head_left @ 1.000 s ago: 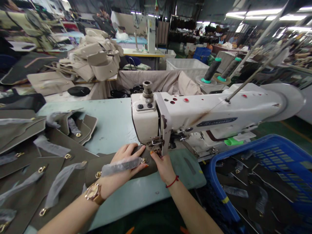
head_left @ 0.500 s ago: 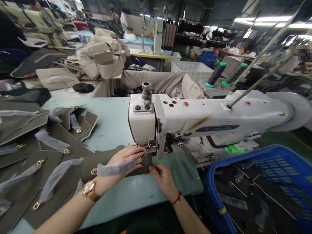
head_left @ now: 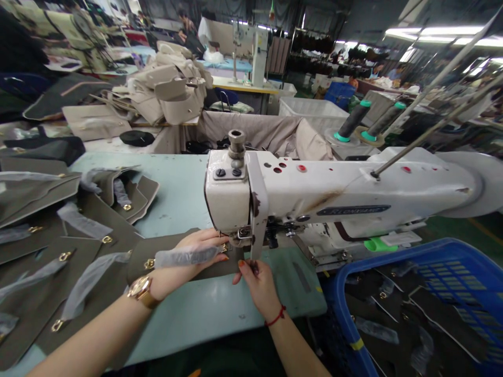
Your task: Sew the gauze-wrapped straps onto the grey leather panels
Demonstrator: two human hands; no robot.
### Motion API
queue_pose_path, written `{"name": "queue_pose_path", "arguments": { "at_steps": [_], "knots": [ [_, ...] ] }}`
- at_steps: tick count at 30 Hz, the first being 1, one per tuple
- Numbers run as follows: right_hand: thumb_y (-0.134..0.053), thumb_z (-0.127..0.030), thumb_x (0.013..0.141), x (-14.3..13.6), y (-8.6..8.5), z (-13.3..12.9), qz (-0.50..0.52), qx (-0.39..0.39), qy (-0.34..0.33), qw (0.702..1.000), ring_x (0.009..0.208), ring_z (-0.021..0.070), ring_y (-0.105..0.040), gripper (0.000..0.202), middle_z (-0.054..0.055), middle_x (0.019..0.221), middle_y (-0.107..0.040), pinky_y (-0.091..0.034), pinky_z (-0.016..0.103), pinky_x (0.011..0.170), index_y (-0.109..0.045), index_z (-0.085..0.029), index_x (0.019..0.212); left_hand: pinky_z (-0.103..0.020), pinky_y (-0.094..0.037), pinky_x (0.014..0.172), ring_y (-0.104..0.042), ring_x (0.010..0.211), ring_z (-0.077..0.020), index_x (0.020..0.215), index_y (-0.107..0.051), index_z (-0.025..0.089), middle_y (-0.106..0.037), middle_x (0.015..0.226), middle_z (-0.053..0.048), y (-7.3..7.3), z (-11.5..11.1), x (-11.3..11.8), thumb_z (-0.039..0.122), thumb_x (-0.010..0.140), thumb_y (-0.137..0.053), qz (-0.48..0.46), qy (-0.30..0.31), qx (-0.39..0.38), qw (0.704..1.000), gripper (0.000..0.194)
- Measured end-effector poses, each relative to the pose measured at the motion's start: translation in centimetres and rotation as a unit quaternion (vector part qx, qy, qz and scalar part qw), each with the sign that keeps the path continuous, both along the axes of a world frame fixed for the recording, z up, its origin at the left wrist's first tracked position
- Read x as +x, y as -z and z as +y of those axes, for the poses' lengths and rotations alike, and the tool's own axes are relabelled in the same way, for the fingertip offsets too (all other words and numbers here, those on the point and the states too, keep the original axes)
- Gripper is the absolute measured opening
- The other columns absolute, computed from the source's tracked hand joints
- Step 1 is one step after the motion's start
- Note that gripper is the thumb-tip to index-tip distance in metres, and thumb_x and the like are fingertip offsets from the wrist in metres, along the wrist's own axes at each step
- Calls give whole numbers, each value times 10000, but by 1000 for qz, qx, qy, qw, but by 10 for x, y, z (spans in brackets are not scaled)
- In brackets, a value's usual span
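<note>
My left hand (head_left: 190, 255) lies flat on a dark olive-brown panel (head_left: 236, 260), fingers stretched toward the needle area. A handle in clear plastic wrap (head_left: 187, 257), with gold rings at its ends, crosses over the back of this hand. The panel's right end is beneath the head of a white sewing machine (head_left: 229, 191). Just right of that end, below the presser foot, my right hand (head_left: 259, 287) is closed, fingers curled. Something small and dark shows between its fingers, too hidden to name.
Similar panels with wrapped handles (head_left: 88, 283) overlap across the table's left side. A blue plastic basket (head_left: 346, 319) holding more of them stands at right. Beige bag pieces (head_left: 173, 94) are heaped behind. Two dark thread cones (head_left: 356, 119) stand beyond the machine arm.
My right hand has moved slightly up and left, closer to the presser foot, its fingers more curled. My left hand and the panel have shifted slightly; the hand still lies flat.
</note>
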State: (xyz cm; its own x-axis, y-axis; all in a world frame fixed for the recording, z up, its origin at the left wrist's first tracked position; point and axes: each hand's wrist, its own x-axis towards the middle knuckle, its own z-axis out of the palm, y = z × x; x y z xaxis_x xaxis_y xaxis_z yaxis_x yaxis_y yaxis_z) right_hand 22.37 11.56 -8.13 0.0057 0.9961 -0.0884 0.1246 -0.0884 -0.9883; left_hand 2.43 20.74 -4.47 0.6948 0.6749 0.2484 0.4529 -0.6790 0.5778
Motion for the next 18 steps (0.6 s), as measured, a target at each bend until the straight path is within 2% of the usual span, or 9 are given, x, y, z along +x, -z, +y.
{"name": "queue_pose_path", "arguments": {
  "at_steps": [3,7,12,15,18],
  "knots": [
    [-492,-416,919,-2,-1,5,12,-3,3,1000,509,103,-473,477,-8,507,-566,-365,208,571,-604,-157,535,-355,-544,809,-656,874,-228,1015,-681,190,-702,1005,-77,-12,3,3,372,875,-546,10,-10,-64,998,266],
    [-501,-477,894,-5,3,12,41,-25,13,999,443,94,-413,498,-32,442,-474,-349,212,523,-566,-171,506,-332,-542,758,-661,775,-220,934,-699,217,-724,908,-44,-24,7,5,374,864,-550,28,-27,-80,996,227],
    [-511,-488,878,-10,5,21,56,-28,31,998,456,102,-459,513,-26,427,-467,-389,215,543,-544,-179,469,-321,-526,789,-654,832,-232,917,-710,230,-726,941,-31,-32,14,6,392,855,-536,39,-50,-109,992,247],
    [-528,-430,879,-12,4,26,76,-24,48,996,482,112,-506,491,-17,432,-496,-443,227,607,-538,-183,455,-325,-501,849,-646,874,-229,977,-707,211,-719,991,-35,-34,21,6,474,864,-483,46,-38,-135,989,363],
    [-528,-394,882,-16,3,29,84,-15,60,995,513,132,-559,481,-11,416,-514,-487,259,700,-560,-186,449,-332,-454,925,-610,1002,-229,1074,-677,181,-691,1101,-41,-35,28,5,539,871,-429,53,-18,-158,986,481]
  ]
}}
